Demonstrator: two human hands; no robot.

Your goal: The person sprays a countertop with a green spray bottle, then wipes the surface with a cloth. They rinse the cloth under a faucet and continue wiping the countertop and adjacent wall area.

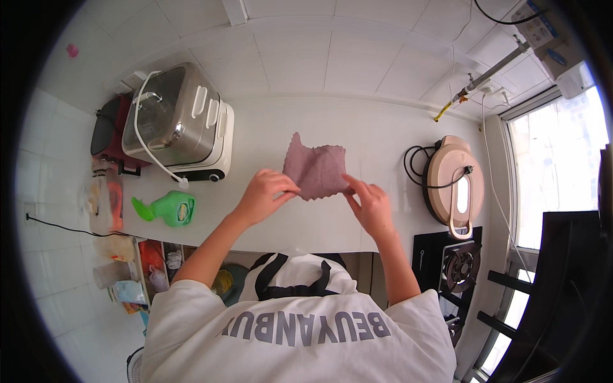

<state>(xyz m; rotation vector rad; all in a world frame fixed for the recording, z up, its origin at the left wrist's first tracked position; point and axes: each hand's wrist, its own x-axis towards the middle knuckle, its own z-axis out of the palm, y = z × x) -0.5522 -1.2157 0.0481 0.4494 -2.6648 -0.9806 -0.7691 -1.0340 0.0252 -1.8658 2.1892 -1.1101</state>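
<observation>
A mauve cleaning cloth [317,170] with a scalloped edge is spread over the white countertop [268,230] in front of me. Its far left corner sticks up in a point, and creases run across the middle. My left hand [268,194] pinches the near left corner between thumb and fingers. At the near right corner, my right hand [368,201] holds the cloth between thumb and fingers, with the index finger stretched along its edge. Left of my left arm, a green spray bottle [175,209] lies on its side.
A steel-and-white countertop appliance [191,129] with a white cord stands at the back left, beside a dark red appliance [112,129]. On the right are a round beige electric griddle [450,177] with a black cord and a gas stove [457,268]. Open drawers [163,258] sit below left.
</observation>
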